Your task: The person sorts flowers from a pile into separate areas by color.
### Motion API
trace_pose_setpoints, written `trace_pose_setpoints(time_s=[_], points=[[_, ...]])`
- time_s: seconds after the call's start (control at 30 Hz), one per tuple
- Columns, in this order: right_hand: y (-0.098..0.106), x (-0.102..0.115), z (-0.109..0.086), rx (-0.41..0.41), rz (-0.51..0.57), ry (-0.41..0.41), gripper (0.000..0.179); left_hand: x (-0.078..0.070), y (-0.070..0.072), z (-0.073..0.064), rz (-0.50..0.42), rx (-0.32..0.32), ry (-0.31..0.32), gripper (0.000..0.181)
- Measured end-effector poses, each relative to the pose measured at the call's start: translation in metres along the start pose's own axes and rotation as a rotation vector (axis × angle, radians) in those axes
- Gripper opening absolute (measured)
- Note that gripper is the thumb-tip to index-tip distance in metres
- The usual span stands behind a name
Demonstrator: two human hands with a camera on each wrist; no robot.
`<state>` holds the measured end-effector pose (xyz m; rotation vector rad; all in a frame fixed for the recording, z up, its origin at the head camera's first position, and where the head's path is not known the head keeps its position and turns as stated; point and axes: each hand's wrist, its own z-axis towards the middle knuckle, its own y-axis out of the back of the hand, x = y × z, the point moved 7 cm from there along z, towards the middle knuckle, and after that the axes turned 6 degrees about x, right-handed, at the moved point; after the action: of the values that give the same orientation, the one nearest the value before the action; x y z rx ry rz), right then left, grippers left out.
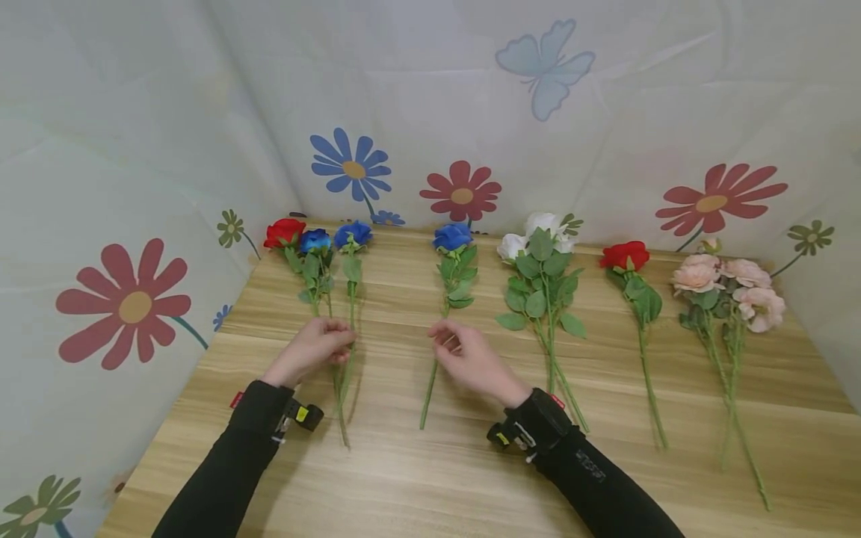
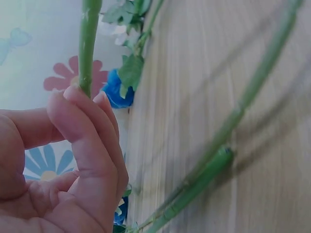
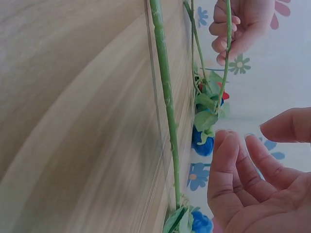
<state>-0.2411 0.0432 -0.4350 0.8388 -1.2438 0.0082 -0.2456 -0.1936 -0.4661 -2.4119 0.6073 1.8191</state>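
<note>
My left hand (image 1: 312, 350) pinches the green stem (image 2: 87, 46) of a blue rose (image 1: 353, 235) between thumb and fingers. That rose's head lies at the back left of the table, beside a second blue flower (image 1: 315, 240) and a red rose (image 1: 285, 232). Over the stem of another blue rose (image 1: 454, 236), near the middle, hovers my right hand (image 1: 471, 359). In the right wrist view its fingers (image 3: 226, 165) are loosely bent, thumb apart, with nothing between them. The middle rose's stem (image 3: 167, 97) lies on the wood beside this hand.
White roses (image 1: 542, 233) with crossing stems lie right of my right hand. Farther right are a red rose (image 1: 625, 255) and pale pink flowers (image 1: 729, 288). A flower-printed cloth (image 1: 403, 90) hangs behind the wooden table (image 1: 403, 478).
</note>
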Motion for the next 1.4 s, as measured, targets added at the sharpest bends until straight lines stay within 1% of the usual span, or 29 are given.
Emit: trace_pose_setpoints(time_s=[0.07, 0.17, 0.37, 0.5, 0.6, 0.7, 0.87, 1.0, 1.1, 1.23, 1.4], points=[[0.004, -0.003, -0.003, -0.013, 0.018, -0.004, 0.023, -0.001, -0.001, 0.000, -0.039, 0.013, 0.009, 0.032], [0.010, -0.007, -0.006, -0.033, 0.044, -0.002, 0.023, -0.004, -0.004, -0.001, -0.051, 0.020, 0.019, 0.033], [0.025, -0.013, -0.015, -0.078, 0.081, -0.012, 0.023, -0.012, -0.011, -0.003, -0.023, 0.021, 0.013, 0.032], [0.036, -0.015, -0.023, -0.090, 0.105, -0.020, 0.023, -0.019, -0.017, -0.003, 0.010, 0.018, -0.016, 0.034], [0.043, -0.017, -0.028, -0.088, 0.115, -0.025, 0.024, -0.026, -0.024, -0.001, 0.038, 0.032, -0.041, 0.034], [0.050, -0.021, -0.034, -0.099, 0.114, -0.036, 0.024, -0.032, -0.030, 0.001, 0.046, 0.038, -0.051, 0.033], [0.059, -0.025, -0.040, -0.132, 0.115, -0.034, 0.023, -0.042, -0.043, 0.006, 0.067, 0.050, -0.075, 0.031], [0.063, -0.028, -0.044, -0.144, 0.147, -0.032, 0.022, -0.046, -0.055, 0.014, 0.070, 0.063, -0.082, 0.030], [0.065, -0.030, -0.046, -0.144, 0.166, -0.044, 0.023, -0.047, -0.065, 0.020, 0.079, 0.067, -0.080, 0.029], [0.067, -0.032, -0.048, -0.138, 0.164, -0.066, 0.024, -0.047, -0.077, 0.027, 0.083, 0.069, -0.076, 0.026], [0.068, -0.034, -0.048, -0.135, 0.156, -0.082, 0.024, -0.048, -0.092, 0.033, 0.108, 0.096, -0.100, 0.021]])
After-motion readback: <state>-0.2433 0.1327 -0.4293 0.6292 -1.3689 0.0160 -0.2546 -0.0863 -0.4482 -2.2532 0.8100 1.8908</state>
